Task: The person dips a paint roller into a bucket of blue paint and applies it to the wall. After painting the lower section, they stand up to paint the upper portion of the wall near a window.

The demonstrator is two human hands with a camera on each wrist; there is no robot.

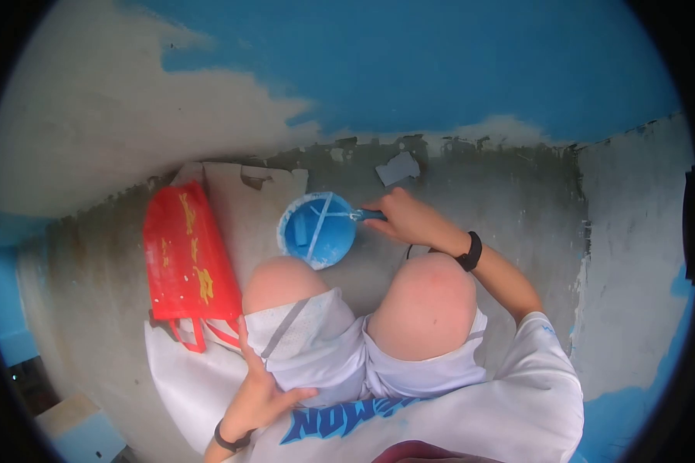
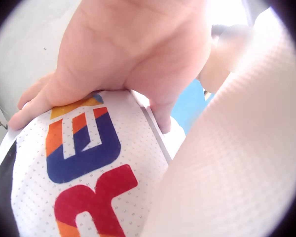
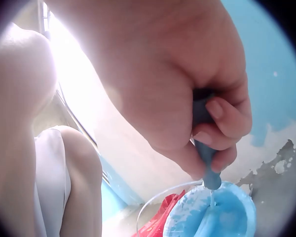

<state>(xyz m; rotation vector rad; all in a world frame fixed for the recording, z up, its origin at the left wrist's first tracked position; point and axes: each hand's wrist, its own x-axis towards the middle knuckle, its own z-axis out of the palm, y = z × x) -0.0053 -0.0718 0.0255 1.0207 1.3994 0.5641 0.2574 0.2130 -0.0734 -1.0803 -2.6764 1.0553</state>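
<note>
My right hand (image 1: 403, 216) grips the blue handle (image 3: 207, 163) of a paint roller, its fingers curled round it. The handle points down over a small bucket (image 3: 249, 197) whose inside and rim are coated with light blue paint. In the right wrist view the roller head (image 3: 205, 226) lies down inside the bucket. Between my knees and the wall, the bucket (image 1: 340, 251) stands with its white bail crossing over the mouth. My left hand (image 1: 256, 397) rests on the white shorts (image 2: 32, 182) at my left thigh, fingers straight and thumb spread, holding nothing.
Left of the bucket a red bag (image 1: 185, 255) with yellow lettering lies on a pale sheet (image 1: 239, 220). A grey-white scrap (image 1: 398, 169) lies near the wall's foot. The wall ahead is partly blue (image 1: 440, 62), partly bare white. Another wall (image 1: 633, 208) stands at the right.
</note>
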